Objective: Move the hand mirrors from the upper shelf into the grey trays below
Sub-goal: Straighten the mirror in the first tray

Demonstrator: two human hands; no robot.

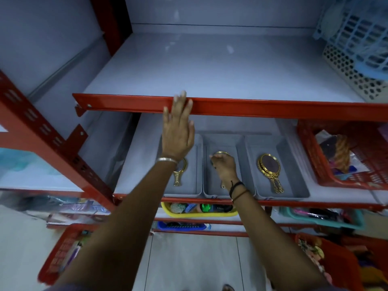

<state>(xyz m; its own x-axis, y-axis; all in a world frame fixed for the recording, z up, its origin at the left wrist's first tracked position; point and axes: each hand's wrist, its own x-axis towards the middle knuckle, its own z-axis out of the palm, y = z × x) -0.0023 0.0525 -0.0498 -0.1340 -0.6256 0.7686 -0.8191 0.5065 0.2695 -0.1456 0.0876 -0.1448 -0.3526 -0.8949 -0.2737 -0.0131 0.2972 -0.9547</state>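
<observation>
Three grey trays (pixel 282 193) are set side by side on the lower shelf, and a gold-framed hand mirror is seen in each. The right-tray mirror (pixel 269 171) lies flat: an oval of dark glass in an ornate gold rim, with a moulded gold handle pointed toward the shelf's front edge; it appears to be stacked on another. The left-tray mirror (pixel 180 174) is largely hidden by the wrist. The middle-tray mirror (pixel 220 153) is covered by the right hand (pixel 224 166), whose fingers are curled closed over it. The left hand (pixel 178 131) is held flat and spread against the red front rail (pixel 252 107) of the upper shelf, gripping nothing.
</observation>
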